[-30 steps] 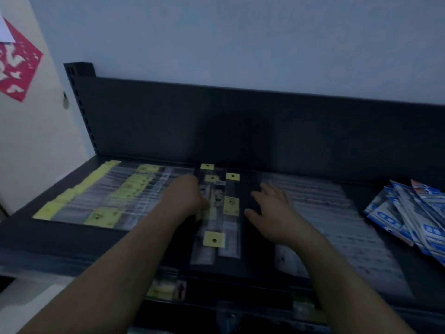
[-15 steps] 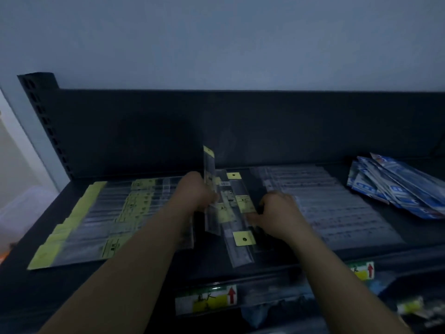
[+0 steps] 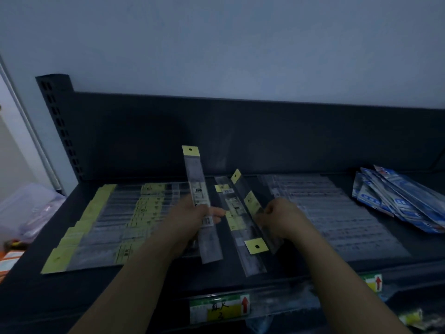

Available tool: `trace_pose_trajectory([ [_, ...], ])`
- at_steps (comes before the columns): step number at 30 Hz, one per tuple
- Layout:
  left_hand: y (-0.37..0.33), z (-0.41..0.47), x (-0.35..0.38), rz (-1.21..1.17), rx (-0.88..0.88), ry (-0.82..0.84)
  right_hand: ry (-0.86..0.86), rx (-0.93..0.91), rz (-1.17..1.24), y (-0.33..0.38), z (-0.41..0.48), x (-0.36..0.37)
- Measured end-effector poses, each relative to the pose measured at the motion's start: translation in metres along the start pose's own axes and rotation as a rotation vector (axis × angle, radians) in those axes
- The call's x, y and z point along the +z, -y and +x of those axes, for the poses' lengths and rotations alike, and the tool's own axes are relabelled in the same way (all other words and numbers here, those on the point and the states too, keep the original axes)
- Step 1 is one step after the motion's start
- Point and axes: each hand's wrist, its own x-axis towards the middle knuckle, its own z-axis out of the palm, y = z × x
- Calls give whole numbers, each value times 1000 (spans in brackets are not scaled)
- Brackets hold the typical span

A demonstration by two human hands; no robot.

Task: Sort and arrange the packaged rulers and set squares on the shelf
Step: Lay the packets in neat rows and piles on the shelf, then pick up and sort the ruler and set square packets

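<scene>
My left hand [image 3: 192, 219] grips a packaged ruler [image 3: 198, 191] in a clear sleeve with a yellow header, tilted upright off the dark shelf [image 3: 277, 268]. My right hand [image 3: 280, 219] pinches another packaged ruler [image 3: 250, 206], lifted at an angle with its yellow tab pointing back. Between the hands, a few more yellow-tagged ruler packs [image 3: 243, 247] lie lengthwise on the shelf. A row of overlapping ruler packs [image 3: 108, 227] with yellow headers lies flat at the left.
Clear packs with printed scales [image 3: 337, 218] cover the shelf right of centre. Blue-and-white packages [image 3: 397, 203] are piled at the far right. The shelf's black back panel [image 3: 240, 136] rises behind. Price labels [image 3: 219, 309] with red arrows line the front edge. A plastic box [image 3: 26, 208] sits left.
Both hands have taken hold of ruler packs. The left one has raised its pack higher and more upright. The right hand's pack is now lifted off the shelf.
</scene>
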Motion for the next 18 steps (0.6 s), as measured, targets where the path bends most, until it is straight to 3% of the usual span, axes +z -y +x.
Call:
trace_pose_trajectory([
  [4, 0, -1, 8, -240, -75, -47, -76, -177, 400, 2, -13, -1],
  [8, -4, -1, 23, -242, -27, -66, 218, -271, 776, 15, -28, 15],
  [10, -4, 1, 25, -174, 32, -120, 251, -325, 740, 18, -28, 21],
  [12, -4, 2, 19, -130, 52, -197, 106, -345, 623, 16, -23, 20],
  [15, -4, -1, 3, -212, 57, -244, -148, -260, 123, 7, -16, 16],
  [18, -6, -8, -10, -272, 69, -262, -113, -150, -64, 9, -16, 22],
])
